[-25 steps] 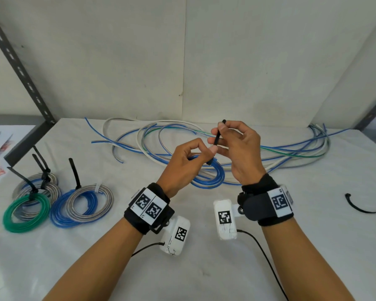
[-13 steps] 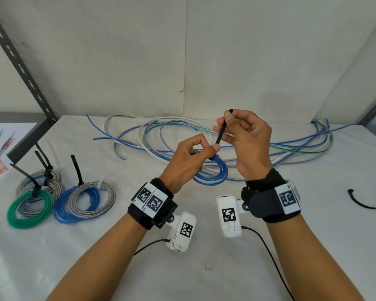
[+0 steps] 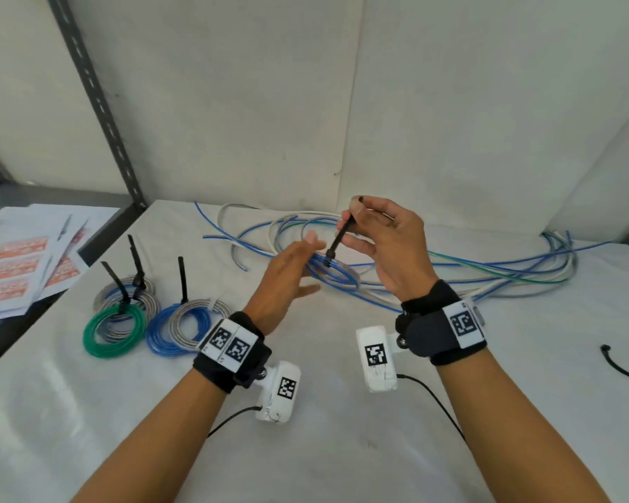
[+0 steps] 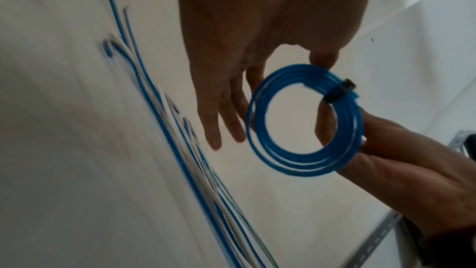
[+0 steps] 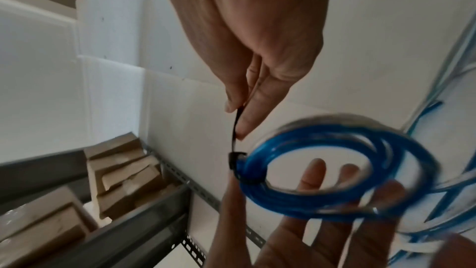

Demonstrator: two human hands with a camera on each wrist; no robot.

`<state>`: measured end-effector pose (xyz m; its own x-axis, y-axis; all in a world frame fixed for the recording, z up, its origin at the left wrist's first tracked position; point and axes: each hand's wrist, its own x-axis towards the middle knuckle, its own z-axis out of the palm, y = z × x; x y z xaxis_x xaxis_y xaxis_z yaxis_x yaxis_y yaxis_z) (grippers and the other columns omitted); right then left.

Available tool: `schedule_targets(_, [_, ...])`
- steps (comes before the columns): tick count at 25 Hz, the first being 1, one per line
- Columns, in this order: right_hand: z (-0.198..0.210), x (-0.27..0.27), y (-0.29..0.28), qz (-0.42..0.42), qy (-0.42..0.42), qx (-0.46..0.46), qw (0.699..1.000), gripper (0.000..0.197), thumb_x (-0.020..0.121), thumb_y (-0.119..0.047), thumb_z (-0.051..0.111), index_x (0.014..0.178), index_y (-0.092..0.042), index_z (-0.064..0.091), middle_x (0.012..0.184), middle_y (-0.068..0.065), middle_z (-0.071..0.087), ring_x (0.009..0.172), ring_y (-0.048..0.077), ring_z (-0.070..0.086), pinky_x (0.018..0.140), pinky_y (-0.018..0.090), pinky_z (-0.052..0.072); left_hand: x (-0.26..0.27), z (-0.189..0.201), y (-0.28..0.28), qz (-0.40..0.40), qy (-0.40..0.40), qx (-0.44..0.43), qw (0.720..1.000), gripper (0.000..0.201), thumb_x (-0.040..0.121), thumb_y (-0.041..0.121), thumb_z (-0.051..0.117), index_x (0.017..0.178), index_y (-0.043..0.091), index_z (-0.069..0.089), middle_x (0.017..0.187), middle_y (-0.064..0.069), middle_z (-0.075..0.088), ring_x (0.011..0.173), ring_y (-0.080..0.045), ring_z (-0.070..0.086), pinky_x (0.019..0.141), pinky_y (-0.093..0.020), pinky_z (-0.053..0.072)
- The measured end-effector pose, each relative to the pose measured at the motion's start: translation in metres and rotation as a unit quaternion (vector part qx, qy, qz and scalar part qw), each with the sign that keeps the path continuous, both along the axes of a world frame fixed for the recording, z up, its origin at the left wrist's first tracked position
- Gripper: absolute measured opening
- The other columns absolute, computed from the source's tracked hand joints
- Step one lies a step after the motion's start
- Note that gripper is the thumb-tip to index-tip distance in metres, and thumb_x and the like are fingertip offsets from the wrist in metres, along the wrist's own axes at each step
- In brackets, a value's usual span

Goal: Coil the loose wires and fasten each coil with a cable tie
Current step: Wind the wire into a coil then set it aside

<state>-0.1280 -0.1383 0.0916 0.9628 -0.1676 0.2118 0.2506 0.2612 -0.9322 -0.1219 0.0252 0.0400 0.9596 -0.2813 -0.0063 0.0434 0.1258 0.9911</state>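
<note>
Head view: the right hand (image 3: 385, 248) pinches the tail of the black tie (image 3: 340, 235), and the blue coil (image 3: 333, 272) hangs from the tie just below that pinch, above the table (image 3: 324, 448). The left hand (image 3: 287, 281), fingers straight and relaxed, is beside the coil. Loose wires (image 3: 487, 272) lie behind the grip; tied coils (image 3: 153, 321) lie well left of it.

Left wrist view: fingers (image 4: 221, 113) are spread beside the coil (image 4: 304, 121), and the tie head (image 4: 340, 91) cinches it.

Right wrist view: thumb and forefinger (image 5: 249, 115) clamp the strap (image 5: 235, 129), with the coil (image 5: 335, 170) right under it over the left palm (image 5: 309, 221).
</note>
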Motion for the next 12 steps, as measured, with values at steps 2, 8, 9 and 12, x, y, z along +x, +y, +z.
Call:
schedule_targets(2, [0.005,0.002,0.02,-0.01,-0.028,-0.026,0.999,0.013,0.092,-0.006,0.072,0.1,0.0,0.064,0.083,0.015,0.071,0.075,0.024,0.072,0.068,0.038,0.062,-0.006,0.0,0.023,-0.046,0.049,-0.003,0.998,0.059,0.088,0.064,0.055,0.124,0.019,0.065,0.12,-0.006,0.07,0.11,-0.024,0.07,0.091,-0.049,0.059])
schedule_targets(8, [0.0,-0.002,0.071,-0.013,-0.095,-0.195,0.976,0.022,0.081,-0.01,0.084,0.081,-0.011,0.063,0.074,0.009,0.067,0.067,0.028,0.067,0.066,0.047,0.063,-0.009,0.027,0.088,-0.095,0.063,0.131,0.985,0.034,0.099,0.026,0.062,0.119,-0.001,0.062,0.108,-0.019,0.073,0.1,-0.036,0.073,0.088,-0.048,0.06])
schedule_targets(9, [0.0,-0.002,0.076,-0.016,-0.103,-0.208,0.973,0.022,0.081,-0.011,0.085,0.08,-0.011,0.062,0.074,0.01,0.068,0.067,0.03,0.066,0.065,0.047,0.063,-0.008,0.034,0.098,-0.094,0.054,0.159,0.981,0.034,0.099,0.026,0.062,0.116,-0.002,0.063,0.105,-0.019,0.073,0.098,-0.036,0.073,0.084,-0.045,0.062])
schedule_targets(12, [-0.009,0.004,0.085,0.006,-0.098,-0.216,0.971,0.023,0.079,-0.015,0.087,0.083,-0.012,0.064,0.081,0.012,0.071,0.07,0.026,0.068,0.068,0.042,0.062,-0.008,0.042,0.122,-0.105,0.022,0.237,0.966,0.035,0.101,0.029,0.057,0.114,-0.002,0.066,0.104,-0.019,0.075,0.097,-0.035,0.074,0.082,-0.043,0.062])
